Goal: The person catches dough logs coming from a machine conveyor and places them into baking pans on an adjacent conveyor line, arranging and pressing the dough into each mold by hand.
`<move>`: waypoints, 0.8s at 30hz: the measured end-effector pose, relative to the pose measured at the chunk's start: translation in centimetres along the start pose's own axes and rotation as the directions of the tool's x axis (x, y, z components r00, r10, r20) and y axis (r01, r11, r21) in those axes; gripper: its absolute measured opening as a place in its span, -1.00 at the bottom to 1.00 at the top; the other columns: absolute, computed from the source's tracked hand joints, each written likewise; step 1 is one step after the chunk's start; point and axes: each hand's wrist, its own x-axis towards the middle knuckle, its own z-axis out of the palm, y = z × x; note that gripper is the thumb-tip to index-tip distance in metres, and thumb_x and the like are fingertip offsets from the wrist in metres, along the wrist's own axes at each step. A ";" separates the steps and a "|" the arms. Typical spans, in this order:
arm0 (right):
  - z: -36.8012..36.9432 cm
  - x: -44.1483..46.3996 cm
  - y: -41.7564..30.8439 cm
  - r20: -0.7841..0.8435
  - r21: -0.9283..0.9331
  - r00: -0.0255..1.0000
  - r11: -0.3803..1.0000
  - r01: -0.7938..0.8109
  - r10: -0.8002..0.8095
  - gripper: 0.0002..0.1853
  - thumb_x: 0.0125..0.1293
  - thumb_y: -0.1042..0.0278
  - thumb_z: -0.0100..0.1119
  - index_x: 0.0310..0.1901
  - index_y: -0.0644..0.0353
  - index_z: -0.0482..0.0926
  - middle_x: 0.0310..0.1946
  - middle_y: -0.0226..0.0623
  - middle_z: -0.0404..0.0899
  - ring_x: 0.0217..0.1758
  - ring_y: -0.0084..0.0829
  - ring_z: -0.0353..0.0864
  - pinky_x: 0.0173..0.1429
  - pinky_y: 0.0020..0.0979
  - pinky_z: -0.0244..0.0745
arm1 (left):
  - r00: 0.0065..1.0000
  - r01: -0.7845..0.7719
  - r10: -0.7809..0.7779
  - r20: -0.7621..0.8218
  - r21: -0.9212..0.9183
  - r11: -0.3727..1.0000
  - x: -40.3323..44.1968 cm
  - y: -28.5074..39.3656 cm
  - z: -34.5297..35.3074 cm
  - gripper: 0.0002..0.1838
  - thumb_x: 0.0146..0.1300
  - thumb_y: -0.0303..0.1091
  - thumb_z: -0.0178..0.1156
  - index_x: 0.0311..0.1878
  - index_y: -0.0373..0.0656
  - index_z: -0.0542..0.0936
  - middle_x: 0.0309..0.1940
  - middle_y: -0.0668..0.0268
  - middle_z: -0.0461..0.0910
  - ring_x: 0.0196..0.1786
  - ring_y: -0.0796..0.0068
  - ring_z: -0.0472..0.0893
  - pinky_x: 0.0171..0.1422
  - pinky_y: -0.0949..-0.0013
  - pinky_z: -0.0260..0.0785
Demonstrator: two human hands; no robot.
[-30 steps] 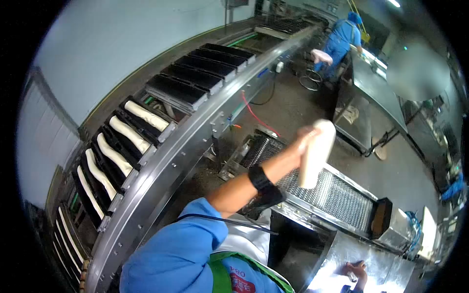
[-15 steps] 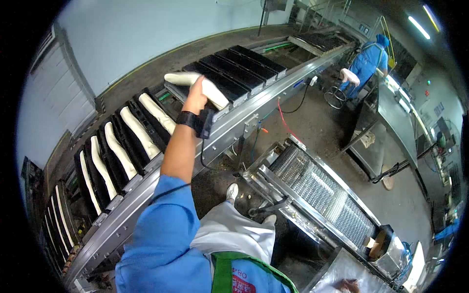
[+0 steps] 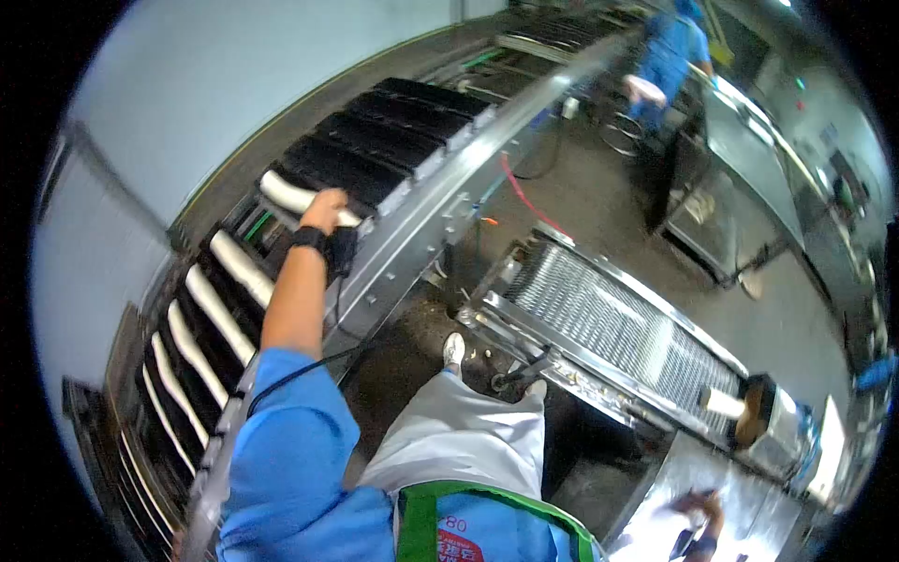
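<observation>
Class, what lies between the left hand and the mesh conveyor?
Between the left hand and the mesh conveyor, the head view shows the steel rail, then dark floor.

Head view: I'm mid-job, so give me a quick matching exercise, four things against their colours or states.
1. Left hand
2. Stool seat
3. Mesh belt
4. Apron strap

A. Green
B. Has a pale roll at one end
C. Pink
D. Fingers on a different pale roll

Right pairs: 1-D, 2-C, 3-B, 4-A
</observation>
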 end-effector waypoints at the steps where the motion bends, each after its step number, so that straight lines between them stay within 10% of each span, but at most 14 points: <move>1: 0.1 0.0 0.6 0.004 -0.001 1.000 1.000 -0.016 0.016 0.19 -0.31 -0.18 0.28 0.16 0.41 -0.26 0.12 0.24 -0.15 0.18 0.05 -0.02 0.05 -0.17 0.20 | 1.000 -0.022 0.022 -0.006 -0.029 0.999 0.1 0.5 0.2 -0.82 -0.31 -0.58 -0.04 -0.50 -0.26 0.45 -0.47 0.04 0.44 -0.28 0.08 0.41 -0.19 0.28 0.26; 3: 0.4 0.1 1.7 0.012 -0.001 0.999 0.999 -0.041 0.041 0.19 -0.32 -0.18 0.28 0.16 0.41 -0.26 0.12 0.24 -0.16 0.19 0.06 -0.03 0.07 -0.17 0.19 | 0.978 0.165 -0.146 0.149 -0.125 0.978 1.8 -2.7 3.1 -0.85 -0.25 -0.58 -0.01 -0.49 -0.29 0.43 -0.46 0.13 0.44 -0.36 0.19 0.47 -0.21 0.30 0.33; 6: -0.1 0.9 2.8 0.025 0.012 0.997 0.997 -0.079 0.078 0.20 -0.32 -0.19 0.28 0.16 0.41 -0.26 0.13 0.24 -0.18 0.19 0.07 -0.04 0.08 -0.16 0.17 | 0.967 -0.242 0.216 0.138 0.221 0.945 7.1 -0.5 4.0 -0.91 -0.18 -0.52 -0.01 -0.51 -0.27 0.42 -0.49 0.19 0.41 -0.46 0.24 0.45 -0.32 0.28 0.36; 7: -0.3 1.0 3.3 0.031 0.018 0.996 0.996 -0.089 0.089 0.20 -0.32 -0.19 0.28 0.16 0.41 -0.26 0.14 0.24 -0.19 0.19 0.07 -0.05 0.09 -0.16 0.17 | 0.927 0.374 -0.340 0.158 -0.305 0.876 9.2 1.3 3.8 -0.87 -0.16 -0.47 -0.02 -0.46 -0.27 0.42 -0.44 0.14 0.44 -0.42 0.18 0.46 -0.28 0.26 0.32; 8: -0.5 1.2 3.6 0.038 0.026 0.995 0.995 -0.098 0.097 0.20 -0.32 -0.19 0.28 0.16 0.40 -0.26 0.14 0.23 -0.19 0.19 0.07 -0.05 0.10 -0.16 0.16 | 0.571 0.759 -0.682 0.458 -0.611 0.225 11.2 3.1 3.8 -0.82 -0.14 -0.42 -0.03 -0.41 -0.27 0.42 -0.39 0.10 0.47 -0.38 0.12 0.46 -0.24 0.23 0.29; 9: -0.5 1.3 3.9 0.046 0.033 0.993 0.994 -0.109 0.107 0.20 -0.33 -0.19 0.28 0.16 0.40 -0.26 0.14 0.23 -0.20 0.19 0.08 -0.05 0.10 -0.16 0.16 | 0.587 0.762 -0.656 0.475 -0.599 0.247 13.5 4.9 4.5 -0.82 -0.14 -0.42 -0.03 -0.41 -0.27 0.42 -0.39 0.10 0.47 -0.38 0.12 0.46 -0.24 0.23 0.29; 13: -0.3 1.7 5.0 0.078 0.076 0.988 0.988 -0.136 0.130 0.21 -0.33 -0.20 0.28 0.16 0.40 -0.26 0.15 0.23 -0.23 0.20 0.09 -0.07 0.12 -0.15 0.14 | 0.898 0.416 -0.439 0.037 -0.401 0.816 22.0 14.4 10.9 -0.56 -0.05 -0.32 -0.01 -0.02 -0.16 0.35 -0.06 0.26 0.34 0.03 0.38 0.28 0.07 0.32 0.12; 15: 0.0 2.6 5.6 0.112 0.126 0.986 0.982 -0.140 0.126 0.21 -0.34 -0.21 0.28 0.16 0.40 -0.26 0.16 0.22 -0.24 0.20 0.09 -0.07 0.14 -0.15 0.13 | 0.916 0.392 -0.187 0.356 -0.688 0.611 20.1 27.0 11.9 -0.58 -0.04 -0.31 0.02 -0.03 -0.16 0.36 -0.04 0.25 0.35 0.03 0.39 0.30 0.05 0.38 0.15; 16: -0.1 3.3 5.8 0.124 0.151 0.985 0.979 -0.140 0.122 0.21 -0.34 -0.21 0.28 0.16 0.40 -0.26 0.16 0.22 -0.25 0.20 0.10 -0.08 0.14 -0.15 0.12 | 0.952 0.143 0.096 0.292 -0.697 0.703 19.0 31.2 14.1 -0.63 -0.02 -0.30 0.04 -0.08 -0.16 0.41 -0.09 0.23 0.39 -0.02 0.41 0.34 0.02 0.38 0.17; 18: -1.1 2.1 3.8 0.096 0.140 0.985 0.977 -0.158 0.146 0.23 -0.36 -0.24 0.26 0.16 0.40 -0.27 0.16 0.24 -0.26 0.20 0.14 -0.09 0.15 -0.14 0.11 | 0.822 0.183 0.244 0.515 -0.644 0.743 14.4 41.9 16.0 -0.70 -0.02 -0.30 0.05 -0.19 -0.20 0.48 -0.19 0.20 0.45 -0.14 0.35 0.44 -0.07 0.39 0.26; 22: -1.4 0.9 2.6 0.037 0.085 0.980 0.977 -0.198 0.195 0.28 -0.41 -0.31 0.24 0.17 0.39 -0.29 0.16 0.27 -0.30 0.19 0.22 -0.17 0.16 -0.10 0.07 | 0.658 -0.458 0.658 0.366 -0.500 0.735 5.5 54.8 23.9 -0.63 0.01 -0.18 0.07 -0.11 -0.14 0.43 -0.10 0.19 0.38 0.02 0.26 0.32 0.06 0.27 0.17; 24: -1.0 1.7 3.3 0.032 0.089 0.978 0.974 -0.207 0.205 0.29 -0.43 -0.32 0.24 0.17 0.39 -0.29 0.16 0.28 -0.33 0.20 0.24 -0.23 0.16 -0.07 0.04 | 0.592 -0.274 0.542 0.597 -0.483 0.832 2.4 60.7 23.2 -0.51 -0.04 -0.11 0.11 -0.03 -0.13 0.37 -0.01 0.16 0.28 0.04 0.23 0.29 0.07 0.23 0.15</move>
